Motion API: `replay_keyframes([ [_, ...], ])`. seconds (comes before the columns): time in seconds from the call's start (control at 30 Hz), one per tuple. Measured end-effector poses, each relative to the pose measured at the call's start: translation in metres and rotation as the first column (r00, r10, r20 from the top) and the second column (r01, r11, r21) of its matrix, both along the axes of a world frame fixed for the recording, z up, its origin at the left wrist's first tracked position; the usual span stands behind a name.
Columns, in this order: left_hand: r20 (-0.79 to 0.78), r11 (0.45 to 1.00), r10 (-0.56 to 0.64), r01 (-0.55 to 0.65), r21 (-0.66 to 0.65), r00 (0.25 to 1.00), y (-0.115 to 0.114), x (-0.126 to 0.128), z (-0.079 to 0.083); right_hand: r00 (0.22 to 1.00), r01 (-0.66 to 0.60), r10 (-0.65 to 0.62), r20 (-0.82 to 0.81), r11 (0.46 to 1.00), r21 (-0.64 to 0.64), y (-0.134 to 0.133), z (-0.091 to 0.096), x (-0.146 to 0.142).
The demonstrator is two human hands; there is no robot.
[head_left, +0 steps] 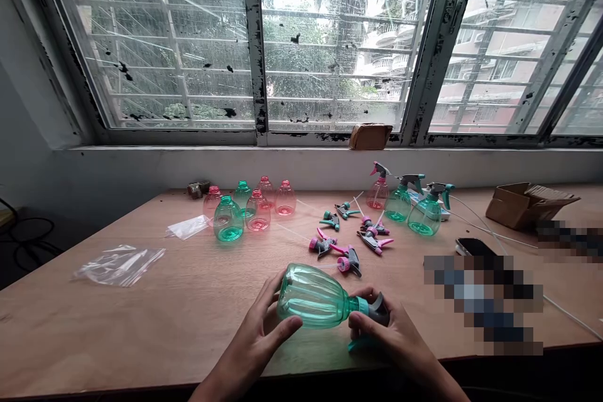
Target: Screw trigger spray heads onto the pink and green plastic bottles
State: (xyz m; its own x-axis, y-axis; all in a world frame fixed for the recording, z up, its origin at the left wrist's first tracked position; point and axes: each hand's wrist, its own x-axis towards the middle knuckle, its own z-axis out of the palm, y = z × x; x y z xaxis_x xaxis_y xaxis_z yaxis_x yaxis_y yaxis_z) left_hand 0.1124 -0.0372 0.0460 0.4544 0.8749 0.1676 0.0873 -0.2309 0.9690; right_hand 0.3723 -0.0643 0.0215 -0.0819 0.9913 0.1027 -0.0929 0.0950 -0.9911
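Observation:
A green spray bottle [313, 298] lies sideways in the air above the front of the table, its base to the left. My left hand [264, 320] cups the base, with the thumb in front and the fingers behind. Around the grey and teal spray head [377, 309] at the neck, the fingers of my right hand [393, 330] are closed. Beyond the bottle lie loose spray heads, such as a pink and grey one [349, 262] and a teal and grey one [330, 220].
Several bottles without heads, one a green bottle [228, 220], stand back left. Bottles with heads, including a green one [425, 215], stand back right. A plastic bag [120, 265] lies left. Right are a cardboard box [525, 206], a phone [475, 247] and a white cable [570, 317].

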Motion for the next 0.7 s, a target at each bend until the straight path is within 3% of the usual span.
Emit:
replay_keyframes([
  [0.1, -0.068, 0.998, 0.019, -0.015, 0.058, 0.998, -0.0023, -0.0010, 0.0021, 1.000, 0.001, -0.001, -0.006, 1.000, 0.000, 0.0010, -0.0012, 0.0006],
  [0.4, 0.023, 0.999, -0.002, 0.003, -0.036, 1.000, -0.0023, -0.0017, -0.0024, 1.000, -0.019, 0.019, -0.007, 1.000, -0.006, 0.0005, -0.0031, 0.0019],
  [0.57, -0.013, 1.000, 0.017, -0.017, 0.010, 1.000, -0.0037, -0.0013, -0.0001, 1.000, 0.002, -0.002, -0.010, 1.000, -0.008, 0.0005, -0.0047, 0.0024],
  [0.7, -0.001, 0.999, -0.032, 0.032, -0.041, 0.999, -0.0063, -0.0005, -0.0014, 1.000, -0.003, 0.003, -0.020, 1.000, 0.000, -0.0005, -0.0056, 0.0019],
])
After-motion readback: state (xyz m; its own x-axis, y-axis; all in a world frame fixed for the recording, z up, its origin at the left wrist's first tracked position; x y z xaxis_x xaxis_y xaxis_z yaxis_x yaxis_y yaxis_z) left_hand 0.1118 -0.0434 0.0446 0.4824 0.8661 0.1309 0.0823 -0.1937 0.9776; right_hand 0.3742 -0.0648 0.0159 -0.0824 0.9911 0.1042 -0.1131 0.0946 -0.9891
